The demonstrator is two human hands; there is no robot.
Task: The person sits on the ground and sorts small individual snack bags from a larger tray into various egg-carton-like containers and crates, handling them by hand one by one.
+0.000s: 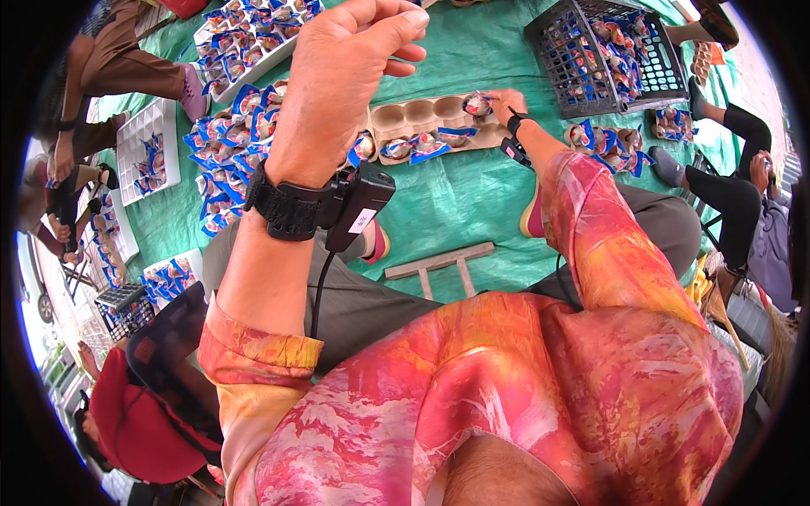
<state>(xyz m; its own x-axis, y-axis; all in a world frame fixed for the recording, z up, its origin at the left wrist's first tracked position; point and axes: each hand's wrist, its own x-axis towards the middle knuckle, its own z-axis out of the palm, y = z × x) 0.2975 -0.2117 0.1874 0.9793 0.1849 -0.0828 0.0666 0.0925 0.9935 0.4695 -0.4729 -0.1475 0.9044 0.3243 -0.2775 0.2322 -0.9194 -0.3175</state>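
Note:
In the head view my left hand (345, 69) is raised over the green tarp, its fingers curled towards the right. Nothing shows between them, though the palm side is partly hidden. My right hand (506, 104) is at the back right of a brown pulp egg tray (387, 116), its fingers on a wrapped egg-like item (476, 104) in clear and blue film. Several more such items sit along the tray's near row, and some of its cups hold nothing. Beside my left forearm lies a large group of wrapped items (234, 136). Both wrists wear black straps with small devices.
A white crate (253, 71) of wrapped items stands at the upper left, a black plastic crate (573, 69) at the upper right. A wooden stool's bar (440, 260) lies between my feet. Other people sit along both sides, with more trays near them.

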